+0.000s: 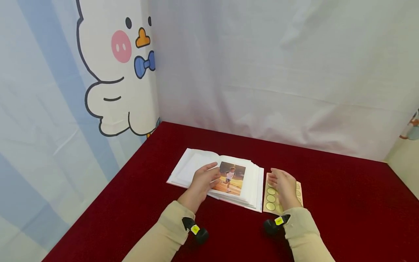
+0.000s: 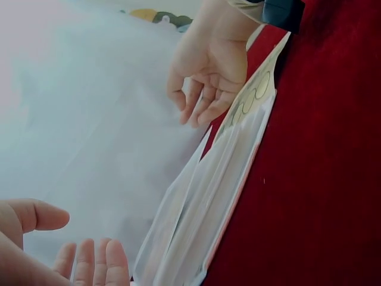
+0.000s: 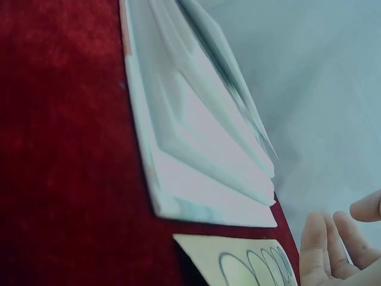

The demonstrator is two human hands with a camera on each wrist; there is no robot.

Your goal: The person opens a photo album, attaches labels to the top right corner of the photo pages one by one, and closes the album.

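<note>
A photo album [image 1: 253, 182] lies spread on the red cloth, with a photo [image 1: 228, 178] of a running person on its right-hand page. Over the album's inner part hovers my left hand [image 1: 203, 182], fingers loosely extended beside the photo's left edge and thumb apart from them. My right hand [image 1: 284, 185] is above a sheet of round yellow stickers [image 1: 270, 199], covering part of it. Its fingers [image 2: 205, 101] bend loosely with nothing between them. In the right wrist view, the stacked pages [image 3: 208, 137] fan up from the album's cover.
The sticker sheet lies just right of the album on the red-covered table [image 1: 131, 203]. Behind the table hangs a pale curtain [image 1: 278, 72], and a cartoon-printed curtain [image 1: 114, 72] stands on the left. Each wrist carries a small black strapped device [image 1: 275, 223].
</note>
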